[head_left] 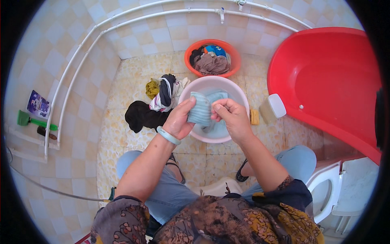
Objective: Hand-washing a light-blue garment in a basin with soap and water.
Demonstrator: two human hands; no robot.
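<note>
A light blue ribbed garment (199, 110), wet-looking, is raised over a pale pink basin (243, 90). Its near part lies in my left hand (180, 118), which is closed on it with the thumb on top. At the garment's right edge, the fingers of my right hand (231, 120) are pinched together; what is between them is hidden. More light blue cloth (217, 95) lies in the cloudy water of the basin, below and behind my hands. A pale bangle (168, 136) circles my left wrist.
Behind the basin stands an orange tub (237, 61) of clothes. Dark clothing (143, 116) and a mustard cloth (152, 88) lie left on the tiles. Right are a yellow soap bar (254, 117), a white-lidded container (277, 105), a red bathtub (325, 77) and a toilet seat (334, 188).
</note>
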